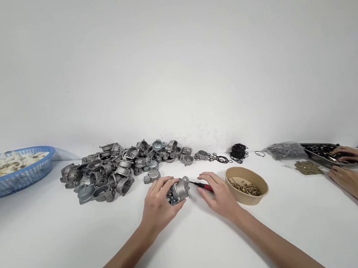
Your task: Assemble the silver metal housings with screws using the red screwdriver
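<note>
My left hand (158, 204) is wrapped round a grey metal carburetor (181, 190) held just above the white table. The fingers lie over its top and the thumb is underneath. In my right hand (219, 196) is a screwdriver (205, 186) with a red and black handle. Its handle runs back into the palm, between the curved fingers and the thumb. The dark front end points left and reaches the carburetor's right side; whether it touches a screw is too small to tell. Right of that hand stands a tan round bowl (260, 184) holding small brass-coloured parts (246, 187).
Grey metal housings (109, 169) are heaped along the wall. Black rubber rings (238, 152) lie right of them. At far left is a blue basket (33, 173) of pale parts. A co-worker's hands (349, 180) work at a dark tray (321, 155) on the right, near brass pieces (308, 167).
</note>
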`<state>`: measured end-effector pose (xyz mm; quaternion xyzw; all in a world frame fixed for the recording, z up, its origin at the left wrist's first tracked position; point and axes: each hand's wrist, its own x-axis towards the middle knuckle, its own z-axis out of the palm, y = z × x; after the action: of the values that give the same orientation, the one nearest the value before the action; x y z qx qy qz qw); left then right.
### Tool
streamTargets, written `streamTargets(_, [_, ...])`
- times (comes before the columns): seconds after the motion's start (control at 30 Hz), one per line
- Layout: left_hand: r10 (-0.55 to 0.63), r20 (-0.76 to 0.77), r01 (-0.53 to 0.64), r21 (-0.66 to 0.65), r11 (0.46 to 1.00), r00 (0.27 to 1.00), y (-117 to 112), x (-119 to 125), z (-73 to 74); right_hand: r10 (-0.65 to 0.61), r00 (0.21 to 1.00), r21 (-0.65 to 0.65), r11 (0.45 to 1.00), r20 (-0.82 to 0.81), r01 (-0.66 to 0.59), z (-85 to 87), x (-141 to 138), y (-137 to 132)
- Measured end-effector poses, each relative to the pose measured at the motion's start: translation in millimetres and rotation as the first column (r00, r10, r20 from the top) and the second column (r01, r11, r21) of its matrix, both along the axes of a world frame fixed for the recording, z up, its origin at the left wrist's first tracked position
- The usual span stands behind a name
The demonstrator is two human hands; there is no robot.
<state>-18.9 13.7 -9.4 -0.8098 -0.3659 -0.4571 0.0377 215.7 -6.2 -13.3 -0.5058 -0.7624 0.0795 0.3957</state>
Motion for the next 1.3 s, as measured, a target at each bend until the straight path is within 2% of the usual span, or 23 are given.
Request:
streamTargets(0.07, [-0.051, 0.013, 0.051, 0.003, 0.999, 0.999, -8.0, 7.4, -1.8, 0.162, 0.951, -0.07, 0.98, -0.264, -0.187, 0.5, -12.1, -11.2])
streamTargets(0.1, [-0.075, 0.017, 0.075, 0.01, 0.997, 0.997, -11.8, 10.7, -3.1, 0.203, 0.912, -0.107, 0.961, -0.356, -0.256, 0.0, -19.2, -16.9])
streamTargets(0.17, [-0.122, 0.012, 0.121, 0.042, 0.992, 0.993, -18.9, 16.3, -5.7, 0.195, 0.893, -0.145, 0.951, -0.405, -0.273, -1.1, -32.9, -26.5])
streamTargets(0.27, [-0.15, -0.042, 0.153, 0.091, 0.984, 0.988, -28.3, 22.7, -5.8, 0.139, 0.915, -0.08, 0.98, -0.378, -0.182, 2.7, -42.3, -32.1])
streamTargets(0.33, [-0.116, -0.071, 0.122, 0.096, 0.988, 0.991, -33.4, 25.0, -2.0, 0.118, 0.912, -0.005, 0.991, -0.393, -0.13, 11.4, -35.1, -29.0])
streamTargets(0.43, [-0.059, -0.094, 0.063, 0.037, 0.997, 0.994, -36.0, 23.8, 4.9, -0.005, 0.872, 0.057, 0.998, -0.49, 0.038, 32.3, 0.7, -17.5])
streamTargets(0.5, [-0.061, -0.119, 0.055, -0.054, 0.997, 0.991, -32.4, 19.2, 6.6, -0.171, 0.845, 0.068, 0.969, -0.506, 0.236, 46.8, 39.9, -9.7])
streamTargets(0.57, [-0.091, -0.144, 0.066, -0.174, 0.983, 0.985, -25.2, 12.5, 5.7, -0.382, 0.809, 0.083, 0.883, -0.446, 0.462, 56.9, 86.8, -4.0])
streamTargets(0.63, [-0.137, -0.171, 0.074, -0.329, 0.941, 0.976, -17.3, 5.6, 3.9, -0.58, 0.726, 0.079, 0.759, -0.368, 0.646, 59.4, 134.5, -0.9])
streamTargets(0.7, [-0.159, -0.203, 0.042, -0.483, 0.875, 0.966, -12.1, 0.9, 3.1, -0.79, 0.563, 0.043, 0.571, -0.241, 0.82, 53.7, 176.3, 0.7])
streamTargets(0.73, [-0.161, -0.222, 0.016, -0.538, 0.842, 0.962, -11.0, -0.2, 3.3, -0.851, 0.501, -0.001, 0.508, -0.158, 0.861, 48.3, 193.7, 1.4])
streamTargets(0.77, [-0.161, -0.242, -0.009, -0.578, 0.816, 0.957, -10.9, -0.4, 3.7, -0.88, 0.467, -0.035, 0.471, -0.084, 0.882, 41.8, 208.5, 2.1])
streamTargets(0.87, [-0.175, -0.276, -0.04, -0.631, 0.775, 0.945, -15.1, 2.9, 6.3, -0.878, 0.471, -0.14, 0.457, 0.087, 0.878, 20.1, 238.6, 5.6])
streamTargets(1.0, [-0.202, -0.275, -0.028, -0.654, 0.756, 0.94, -21.1, 7.8, 9.5, -0.862, 0.497, -0.225, 0.468, 0.096, 0.855, 2.3, 257.4, 11.0])
streamTargets(1.2, [-0.18, -0.277, -0.05, -0.658, 0.751, 0.944, -19.0, 4.9, 10.7, -0.823, 0.566, -0.266, 0.538, 0.038, 0.8, 2.0, 270.8, 11.9])
streamTargets(1.3, [-0.173, -0.286, -0.061, -0.657, 0.751, 0.942, -18.0, 4.5, 10.1, -0.812, 0.583, -0.288, 0.552, 0.028, 0.782, 1.3, 273.8, 11.3])
